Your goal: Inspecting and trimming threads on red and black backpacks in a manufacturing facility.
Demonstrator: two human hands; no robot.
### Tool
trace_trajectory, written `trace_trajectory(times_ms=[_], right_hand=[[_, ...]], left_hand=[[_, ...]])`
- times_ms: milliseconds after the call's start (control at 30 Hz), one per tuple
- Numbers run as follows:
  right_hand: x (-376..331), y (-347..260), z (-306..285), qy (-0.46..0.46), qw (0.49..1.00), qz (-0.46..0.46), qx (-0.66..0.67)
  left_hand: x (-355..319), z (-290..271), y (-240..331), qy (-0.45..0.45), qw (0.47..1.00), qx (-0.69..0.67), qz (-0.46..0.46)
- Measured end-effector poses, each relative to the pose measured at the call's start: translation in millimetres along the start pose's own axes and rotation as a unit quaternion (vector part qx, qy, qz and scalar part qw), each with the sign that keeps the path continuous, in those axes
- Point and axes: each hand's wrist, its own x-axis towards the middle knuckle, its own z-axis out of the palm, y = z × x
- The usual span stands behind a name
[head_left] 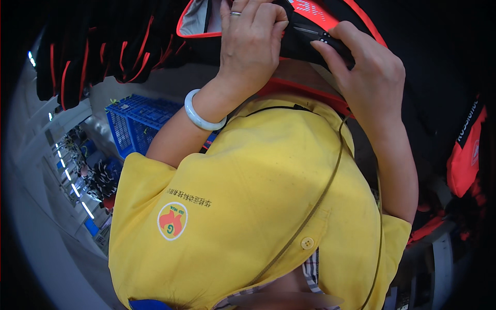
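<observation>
At the top of the view, both my hands grip a black garment with red trim (306, 32), held up close in front of my chest. My left hand (250, 44) has a ring on one finger and a pale bangle at the wrist, and its fingers curl over the garment's edge. My right hand (369, 72) clasps the dark fabric from the right, the thumb pressing on a black strip with small studs. An opening with pale lining and a red border (199, 20) shows to the left of my left hand.
My yellow shirt (248, 206) fills the middle and lower view. A blue plastic crate (137, 121) stands at the left. More black and red garments hang at the upper left (103, 46) and on the right (465, 155).
</observation>
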Motion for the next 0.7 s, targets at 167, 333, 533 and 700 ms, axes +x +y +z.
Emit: trace_trajectory(times_ms=[167,333,533,700], right_hand=[[10,-6,-1,-0.021,1.0,-0.007,-0.005],[19,-9,-5,-0.048,0.998,-0.017,-0.021],[31,-15,-11,-0.059,0.988,-0.109,-0.096],[32,-19,-12,-0.087,0.98,-0.113,-0.138]], left_hand=[[0,0,-4,0.0,1.0,0.013,0.018],[-4,0,-5,0.003,1.0,0.002,0.021],[-3,13,-18,0.01,1.0,-0.002,0.019],[-2,22,-27,0.141,0.977,0.009,0.158]])
